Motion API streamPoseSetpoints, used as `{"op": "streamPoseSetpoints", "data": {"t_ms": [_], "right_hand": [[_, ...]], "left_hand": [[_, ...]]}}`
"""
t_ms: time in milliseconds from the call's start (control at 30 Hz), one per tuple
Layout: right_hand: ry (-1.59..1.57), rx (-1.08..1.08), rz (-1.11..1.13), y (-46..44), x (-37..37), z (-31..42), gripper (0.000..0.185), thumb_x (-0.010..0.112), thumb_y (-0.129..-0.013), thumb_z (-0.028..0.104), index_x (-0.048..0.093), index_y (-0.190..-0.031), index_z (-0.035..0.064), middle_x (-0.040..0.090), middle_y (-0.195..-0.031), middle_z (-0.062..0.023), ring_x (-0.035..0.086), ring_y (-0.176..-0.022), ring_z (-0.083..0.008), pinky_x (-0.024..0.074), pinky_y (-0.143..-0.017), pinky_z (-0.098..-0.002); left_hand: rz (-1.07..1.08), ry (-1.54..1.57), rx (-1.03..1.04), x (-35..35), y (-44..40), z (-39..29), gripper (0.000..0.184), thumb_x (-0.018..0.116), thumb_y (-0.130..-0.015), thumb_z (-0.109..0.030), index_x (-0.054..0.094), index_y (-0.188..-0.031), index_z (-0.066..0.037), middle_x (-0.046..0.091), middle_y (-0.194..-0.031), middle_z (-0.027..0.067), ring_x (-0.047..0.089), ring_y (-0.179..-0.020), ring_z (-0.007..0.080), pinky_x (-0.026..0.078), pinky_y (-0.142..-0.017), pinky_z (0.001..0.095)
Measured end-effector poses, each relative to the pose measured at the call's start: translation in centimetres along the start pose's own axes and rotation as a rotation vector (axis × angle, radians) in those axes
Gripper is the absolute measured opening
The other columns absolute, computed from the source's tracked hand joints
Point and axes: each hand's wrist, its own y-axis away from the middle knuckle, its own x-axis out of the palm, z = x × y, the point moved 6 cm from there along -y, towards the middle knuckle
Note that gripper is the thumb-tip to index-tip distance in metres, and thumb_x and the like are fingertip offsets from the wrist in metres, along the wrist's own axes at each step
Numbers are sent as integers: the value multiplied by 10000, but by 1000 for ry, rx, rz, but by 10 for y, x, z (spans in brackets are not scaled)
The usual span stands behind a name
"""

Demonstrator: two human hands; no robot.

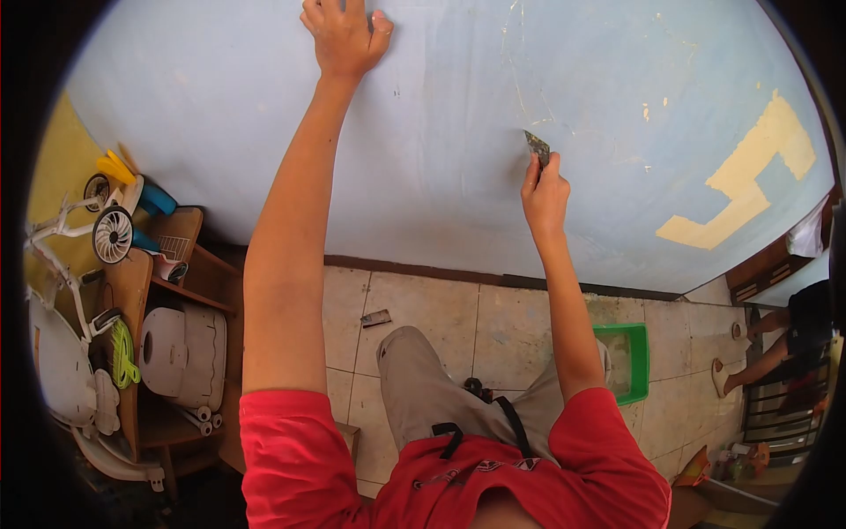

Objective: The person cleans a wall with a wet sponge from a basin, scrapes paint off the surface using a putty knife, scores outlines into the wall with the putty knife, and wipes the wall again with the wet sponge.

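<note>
A light blue wall [441, 176] fills the upper view, with thin scratched lines, small pale chips and a large cream patch [745, 185] at the right. My left hand [346, 37] is raised at the top edge with its fingers bent against the wall; nothing shows in it, and its fingertips are partly cut off. Lower and to the right, my right hand [545, 192] grips a small dark scraper [536, 145]. The scraper's blade points up and left, close to the wall below the scratched lines.
A green basin [640, 363] stands on the tiled floor [423, 317] near my right leg. At the left is a wooden shelf [132, 353] with a stroller and a grey case [183, 353]. Another person's legs [762, 348] are at the far right.
</note>
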Motion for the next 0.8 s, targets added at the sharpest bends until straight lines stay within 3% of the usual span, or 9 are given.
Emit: {"op": "streamPoseSetpoints", "data": {"t_ms": [67,133,233,400,467,533,600,700,800], "right_hand": [[-55,31,22,3,-1,-1,184,581,-984,96,456,-912,-19,538,-550,-166,546,-444,-327,395,-410,-380],[-155,97,65,5,-11,-8,190,591,-981,111,475,-935,-32,541,-571,-179,530,-448,-333,386,-425,-370],[-218,92,-8,22,-50,-12,225,616,-971,140,499,-994,-50,547,-590,-185,536,-469,-337,405,-454,-387],[-403,301,363,141,-46,-44,276,596,-979,194,513,-1055,-59,559,-624,-191,561,-497,-300,432,-499,-395],[-554,488,450,207,-59,-46,239,562,-985,199,537,-1061,-26,608,-671,-148,563,-481,-222,433,-468,-359],[-711,936,651,297,-60,-73,199,544,-983,181,529,-1086,11,619,-707,-95,532,-456,-151,425,-418,-327],[-844,1372,618,387,-65,-98,224,531,-1002,199,476,-1166,58,566,-658,-72,493,-440,-129,386,-387,-294],[-815,1361,637,399,-45,-105,209,494,-1019,181,466,-1189,62,547,-649,-80,488,-427,-133,391,-378,-303],[-817,872,534,277,-31,-62,164,450,-1044,195,466,-1110,46,542,-619,-65,496,-397,-137,392,-361,-295]], "left_hand": [[-82,26,25,2,1,2,397,550,-825,-253,629,-1204,-161,548,-1164,80,422,-1077,295,328,-945,440],[-76,14,28,4,3,6,394,574,-771,-254,654,-1149,-180,542,-1119,72,427,-1052,288,336,-932,434],[-26,15,3,6,3,3,420,556,-790,-208,629,-1200,-154,528,-1173,92,406,-1111,302,317,-968,454],[51,-13,-16,4,-2,-3,438,566,-817,-196,577,-1251,-135,510,-1214,92,386,-1144,305,289,-997,460],[68,-24,-38,3,-1,-6,442,570,-814,-188,572,-1252,-128,509,-1216,94,382,-1152,305,286,-1005,465],[122,-1,-130,-4,-6,-16,448,580,-808,-178,570,-1251,-108,513,-1227,91,372,-1177,314,279,-1023,482],[165,-7,-201,-9,-8,-29,447,583,-809,-181,573,-1251,-114,513,-1234,86,374,-1184,319,286,-1020,486],[248,-35,-289,-19,-14,-47,433,603,-808,-212,590,-1233,-133,532,-1227,66,401,-1186,317,310,-1013,488],[250,70,-260,-15,-49,-58,406,617,-807,-240,601,-1201,-142,560,-1192,53,445,-1153,298,339,-988,482]]}}
